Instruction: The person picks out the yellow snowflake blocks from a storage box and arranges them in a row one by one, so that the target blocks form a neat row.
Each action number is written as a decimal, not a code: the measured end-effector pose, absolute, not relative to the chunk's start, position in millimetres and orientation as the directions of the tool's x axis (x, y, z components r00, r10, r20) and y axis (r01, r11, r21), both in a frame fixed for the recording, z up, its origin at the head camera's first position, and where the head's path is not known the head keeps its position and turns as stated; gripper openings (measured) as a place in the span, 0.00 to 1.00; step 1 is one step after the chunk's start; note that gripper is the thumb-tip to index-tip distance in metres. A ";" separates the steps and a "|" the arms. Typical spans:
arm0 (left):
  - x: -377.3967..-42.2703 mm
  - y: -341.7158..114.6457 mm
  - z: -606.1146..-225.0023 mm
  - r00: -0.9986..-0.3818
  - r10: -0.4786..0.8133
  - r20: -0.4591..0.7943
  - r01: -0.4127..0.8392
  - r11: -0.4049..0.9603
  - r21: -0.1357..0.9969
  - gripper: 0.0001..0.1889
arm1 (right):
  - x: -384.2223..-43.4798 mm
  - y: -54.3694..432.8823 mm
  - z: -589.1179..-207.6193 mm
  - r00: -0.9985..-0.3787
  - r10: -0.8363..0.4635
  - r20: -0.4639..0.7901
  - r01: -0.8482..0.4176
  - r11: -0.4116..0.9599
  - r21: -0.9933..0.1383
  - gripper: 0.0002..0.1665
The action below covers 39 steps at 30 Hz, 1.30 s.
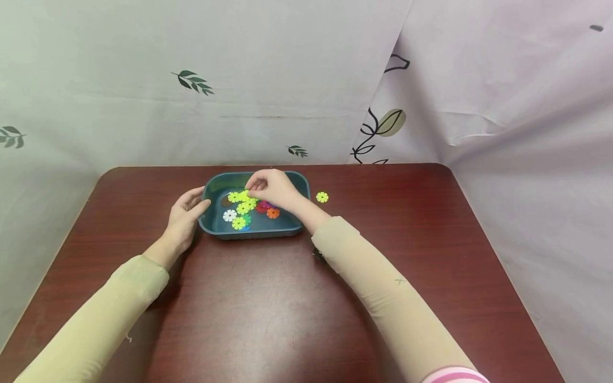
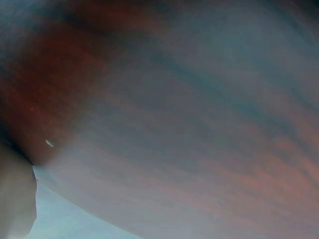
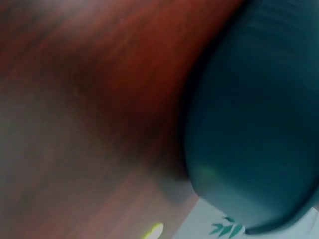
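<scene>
In the head view a dark teal plastic basin [image 1: 254, 233] sits near the table's back edge. Several flower-shaped plastic discs lie in it, among them a white disc [image 1: 230, 215], an orange disc [image 1: 273, 213], a red disc [image 1: 261, 208] and a yellow disc [image 1: 238, 223]. My left hand [image 1: 184, 215] grips the basin's left end, thumb at the rim and fingers along the outside. My right hand [image 1: 274, 187] reaches over the basin with curled fingers, thumb and fingertips pinching a yellow disc at the pile. The right wrist view shows the basin's outer wall [image 3: 249, 124].
One loose yellow disc [image 1: 322, 197] lies on the brown wooden table [image 1: 249, 308], right of the basin. A small dark object [image 1: 318, 255] shows partly beneath the right sleeve. Pale leaf-printed cloth [image 1: 268, 69] hangs behind the table.
</scene>
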<state>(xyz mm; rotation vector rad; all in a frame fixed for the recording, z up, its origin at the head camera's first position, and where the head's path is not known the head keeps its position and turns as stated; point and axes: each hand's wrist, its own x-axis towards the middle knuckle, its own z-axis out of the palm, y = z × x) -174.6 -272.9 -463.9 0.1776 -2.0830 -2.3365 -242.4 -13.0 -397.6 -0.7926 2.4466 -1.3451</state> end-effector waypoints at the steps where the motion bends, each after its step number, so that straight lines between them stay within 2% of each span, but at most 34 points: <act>1: -174.5 -272.7 -463.6 -0.993 -0.081 -0.081 -0.072 -0.116 0.991 0.14 | -241.5 -14.9 -399.7 -0.820 -0.571 0.046 -0.345 0.429 -0.835 0.10; 17: -175.8 -272.4 -464.8 -0.995 -0.082 -0.059 -0.049 -0.116 0.992 0.13 | -232.9 -34.1 -421.1 -0.729 -0.683 -0.034 -0.367 0.433 -0.823 0.09; 27: -175.9 -272.3 -465.6 -0.995 -0.084 -0.055 -0.044 -0.131 0.990 0.14 | -232.8 -40.7 -428.3 -0.673 -0.732 -0.103 -0.440 0.509 -0.740 0.10; 39: -175.8 -273.2 -465.2 -0.994 -0.086 -0.071 -0.062 -0.105 0.993 0.15 | -233.0 -44.4 -430.5 -0.659 -0.742 -0.119 -0.501 0.551 -0.667 0.14</act>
